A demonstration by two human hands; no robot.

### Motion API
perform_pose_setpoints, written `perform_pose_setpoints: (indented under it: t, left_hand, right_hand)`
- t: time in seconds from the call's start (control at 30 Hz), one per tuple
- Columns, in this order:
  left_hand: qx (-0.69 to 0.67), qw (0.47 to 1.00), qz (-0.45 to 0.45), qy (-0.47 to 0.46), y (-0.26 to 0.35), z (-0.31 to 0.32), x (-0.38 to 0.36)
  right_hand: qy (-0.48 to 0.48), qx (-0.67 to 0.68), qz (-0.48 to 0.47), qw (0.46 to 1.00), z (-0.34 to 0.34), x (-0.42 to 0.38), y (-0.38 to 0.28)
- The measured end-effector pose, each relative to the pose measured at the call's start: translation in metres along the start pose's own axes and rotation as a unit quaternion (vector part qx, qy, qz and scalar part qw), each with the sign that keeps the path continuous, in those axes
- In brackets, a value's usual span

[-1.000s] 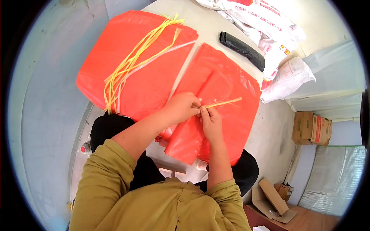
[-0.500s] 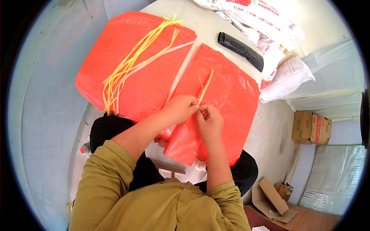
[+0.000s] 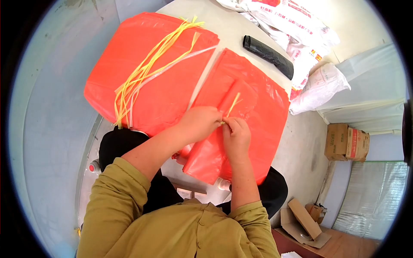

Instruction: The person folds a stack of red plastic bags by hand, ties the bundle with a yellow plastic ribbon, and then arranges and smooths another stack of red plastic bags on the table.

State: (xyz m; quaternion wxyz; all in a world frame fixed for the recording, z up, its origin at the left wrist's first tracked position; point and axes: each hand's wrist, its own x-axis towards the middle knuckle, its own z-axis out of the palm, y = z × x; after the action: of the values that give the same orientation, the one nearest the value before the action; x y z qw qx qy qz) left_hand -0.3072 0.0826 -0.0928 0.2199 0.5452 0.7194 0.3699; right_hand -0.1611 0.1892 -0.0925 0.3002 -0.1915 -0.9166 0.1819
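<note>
Pinching a yellow strip [image 3: 233,104] with both hands, the person leaned over the red stack [image 3: 269,133], a red fold [image 3: 204,165] jutting past the stack's near edge. The left hand [image 3: 201,123] and right hand [image 3: 237,132] met above the stack's middle. Each grip looked closed to a narrow pinch on the strip, though the fingers hid exactly where each one held. The strip's loose end pointed toward the stack's far side.

Doing this well seemed to call for fingertips kept close together and small, even pulls, so the thin strip neither twisted nor slipped; a hard tug would probably have puckered the plastic. Left of the stack, a second pile [image 3: 137,56] carried more strips [image 3: 140,79], best kept clear of the forearm. Beyond the stack lay a black roll [image 3: 269,58] on the desk [image 3: 215,21], then white sacks [image 3: 301,26].
</note>
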Motion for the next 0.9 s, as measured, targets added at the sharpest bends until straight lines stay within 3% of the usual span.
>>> perform_pose_setpoints:
  t: [0.17,0.23,0.37,0.47,0.57,0.67,0.77,0.9]
  left_hand:
    - [-0.077,0.995,-0.069,0.006,-0.002,0.001,0.001]
    - [-0.093,0.993,-0.074,0.017,-0.003,0.003,0.001]
    - [-0.101,0.989,-0.105,0.021,-0.002,0.002,0.001]
    - [-0.082,0.991,-0.099,0.029,-0.004,0.005,0.004]
    - [-0.074,0.993,-0.091,0.034,-0.002,0.004,0.004]
    - [-0.068,0.994,-0.076,0.036,-0.006,0.007,0.006]
    - [-0.078,0.993,-0.085,0.032,-0.007,0.007,0.006]
    - [0.069,0.989,-0.113,0.072,-0.007,0.005,0.010]
  right_hand:
    - [-0.027,0.071,0.072,0.994,-0.001,-0.003,0.000]
    - [-0.051,0.136,0.170,0.975,0.000,-0.006,-0.001]
    - [-0.023,0.374,0.318,0.871,0.005,-0.005,0.001]
    - [-0.095,0.456,0.360,0.808,-0.011,0.001,0.002]
    - [-0.129,0.429,0.312,0.838,-0.010,-0.003,0.005]
    - [-0.149,0.315,0.349,0.870,-0.017,0.001,-0.008]
    - [-0.108,0.300,0.266,0.910,-0.009,-0.006,0.001]
    - [-0.112,0.133,0.123,0.977,-0.013,-0.015,0.016]
